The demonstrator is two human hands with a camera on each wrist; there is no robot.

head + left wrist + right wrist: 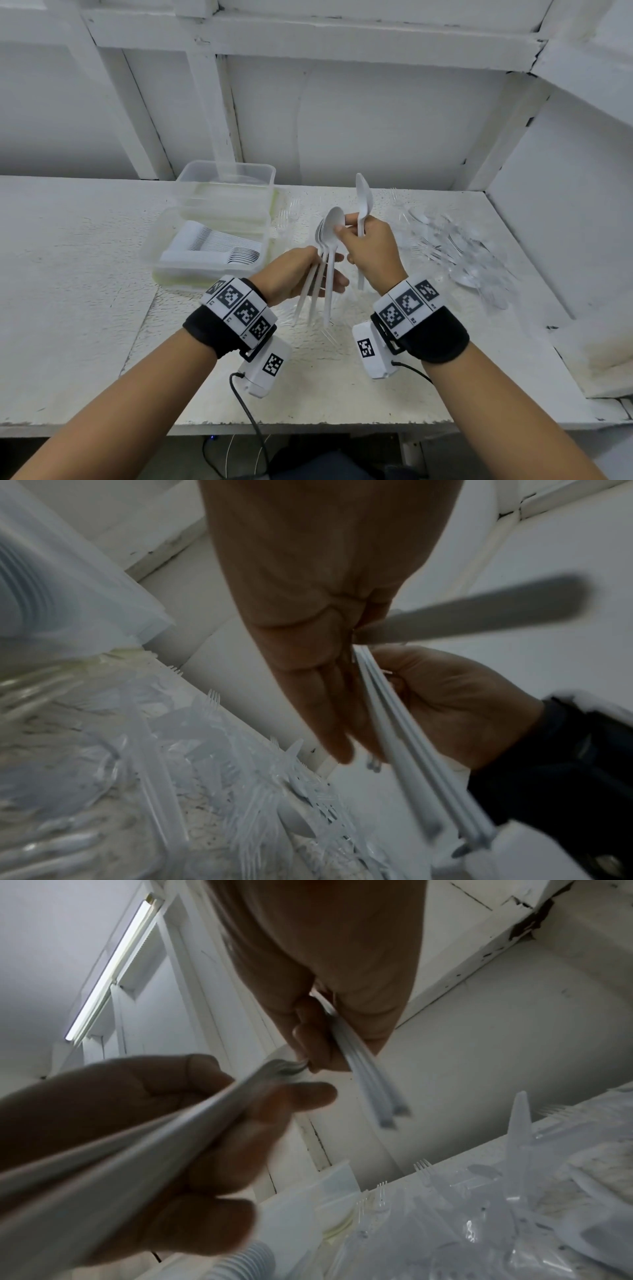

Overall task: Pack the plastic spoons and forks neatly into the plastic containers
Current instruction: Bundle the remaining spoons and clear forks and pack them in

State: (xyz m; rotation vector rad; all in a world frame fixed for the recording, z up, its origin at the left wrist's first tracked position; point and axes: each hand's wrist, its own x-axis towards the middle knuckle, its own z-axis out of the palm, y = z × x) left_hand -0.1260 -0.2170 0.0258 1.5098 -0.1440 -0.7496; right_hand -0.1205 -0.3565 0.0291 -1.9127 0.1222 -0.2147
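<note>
My left hand [299, 274] grips a bunch of white plastic spoons [329, 228], bowls up and nested, handles fanning down toward me. My right hand [371, 246] holds a single white spoon [363, 198] upright by its handle, and one of its fingertips touches the top bowl of the bunch. In the left wrist view the left hand [308, 615] shows the bunch's handles [411, 750], with the right hand [455, 702] behind them. From the right wrist, the right hand [325, 974] holds the spoon handle [366, 1077]. A clear container [164, 240] to the left holds rows of white spoons.
A second clear container [226, 171], with nothing visible inside, sits behind the filled one. A loose pile of clear forks and spoons [462, 253] covers the table's right side, and a few forks [291, 212] lie near the containers. White walls close off the back and right of the table [85, 274].
</note>
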